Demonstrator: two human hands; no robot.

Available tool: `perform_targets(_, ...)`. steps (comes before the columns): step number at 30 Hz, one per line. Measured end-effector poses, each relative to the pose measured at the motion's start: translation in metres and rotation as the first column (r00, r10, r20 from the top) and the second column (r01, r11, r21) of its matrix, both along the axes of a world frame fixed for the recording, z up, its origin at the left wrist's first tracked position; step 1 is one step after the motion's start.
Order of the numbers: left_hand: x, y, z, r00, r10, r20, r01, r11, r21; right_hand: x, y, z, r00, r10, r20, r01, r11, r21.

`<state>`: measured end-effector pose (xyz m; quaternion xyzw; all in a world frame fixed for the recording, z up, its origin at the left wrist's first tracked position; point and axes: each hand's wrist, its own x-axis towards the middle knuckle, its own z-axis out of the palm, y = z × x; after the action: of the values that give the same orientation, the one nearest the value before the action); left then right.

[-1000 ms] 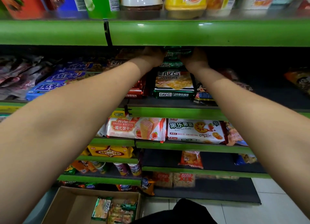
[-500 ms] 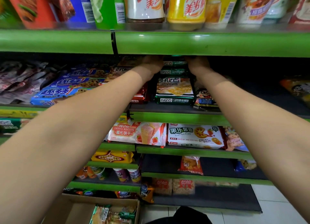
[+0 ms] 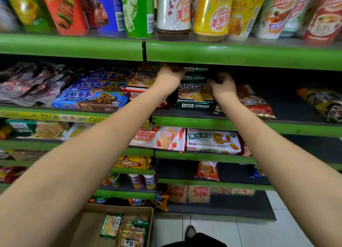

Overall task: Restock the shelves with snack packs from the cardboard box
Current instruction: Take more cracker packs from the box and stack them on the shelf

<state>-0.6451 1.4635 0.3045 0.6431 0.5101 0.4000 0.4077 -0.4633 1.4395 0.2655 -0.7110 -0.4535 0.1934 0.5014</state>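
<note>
1. Both bare arms reach up into the second shelf from the top, at the centre of the frame, under a green metal shelf edge [image 3: 240,58].
2. The left hand [image 3: 169,78] sits at the left side of a stack of dark green snack packs [image 3: 195,97]; its fingers go out of sight under the shelf edge, so its grasp cannot be told.
3. The right hand [image 3: 222,86] is at the right side of that stack, fingers curled against the upper packs; whether it truly grasps one cannot be told.
4. The stack lies flat on the dark shelf board, between red packs on the left and a red foil bag [image 3: 257,102] on the right.
5. At the lower left of the frame, an open brown cardboard box [image 3: 88,226] on the floor holds several more green-edged packs [image 3: 111,226].
6. Blue cookie packs [image 3: 92,97] lie at the left of the frame; tall drink cups [image 3: 174,12] line the top shelf.
</note>
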Motion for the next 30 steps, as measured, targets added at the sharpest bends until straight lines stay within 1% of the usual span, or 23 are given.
perform_targets(1,-0.007,-0.014,-0.004,0.998,-0.037,0.048,0.037,0.999,-0.006,-0.008,-0.012,-0.001,1.0,0.006,-0.001,-0.006,1.0,0.015)
perform_targets(3,-0.027,-0.043,-0.013,0.99,-0.104,0.1,0.104,0.995,0.005,-0.027,-0.039,-0.002,0.998,0.051,0.032,-0.053,0.996,0.066)
perform_targets(5,-0.05,-0.071,-0.021,0.977,-0.126,0.172,0.128,0.992,-0.003,-0.05,-0.065,0.0,0.992,0.1,0.078,-0.107,0.989,0.099)
perform_targets(7,-0.074,-0.095,-0.032,0.971,-0.111,0.213,0.117,0.993,-0.016,-0.076,-0.085,-0.002,0.98,0.189,0.065,-0.196,0.975,0.11)
perform_targets(10,-0.111,-0.123,-0.056,0.971,-0.032,0.238,0.054,0.995,-0.087,-0.115,-0.107,-0.015,0.948,0.318,0.021,-0.319,0.946,0.063)
perform_targets(12,-0.136,-0.139,-0.078,0.966,0.056,0.251,-0.016,0.987,-0.158,-0.14,-0.116,-0.031,0.91,0.414,-0.011,-0.414,0.91,0.003)
perform_targets(15,-0.177,-0.162,-0.114,0.952,0.21,0.222,-0.147,0.952,-0.269,-0.178,-0.119,-0.067,0.85,0.517,-0.1,-0.525,0.846,-0.09)
perform_targets(17,-0.202,-0.179,-0.136,0.929,0.309,0.204,-0.225,0.909,-0.351,-0.201,-0.118,-0.095,0.814,0.56,-0.155,-0.58,0.802,-0.145)
perform_targets(20,-0.236,-0.21,-0.17,0.893,0.431,0.128,-0.339,0.832,-0.44,-0.235,-0.121,-0.142,0.745,0.617,-0.254,-0.666,0.715,-0.214)
perform_targets(24,-0.276,-0.255,-0.213,0.8,0.597,0.058,-0.481,0.696,-0.533,-0.28,-0.136,-0.206,0.657,0.647,-0.387,-0.753,0.586,-0.3)
perform_targets(28,-0.311,-0.289,-0.253,0.723,0.69,-0.025,-0.551,0.554,-0.624,-0.305,-0.159,-0.255,0.626,0.625,-0.466,-0.779,0.469,-0.416)
perform_targets(30,-0.328,-0.298,-0.275,0.689,0.721,-0.069,-0.574,0.486,-0.659,-0.314,-0.163,-0.276,0.623,0.622,-0.474,-0.776,0.418,-0.472)
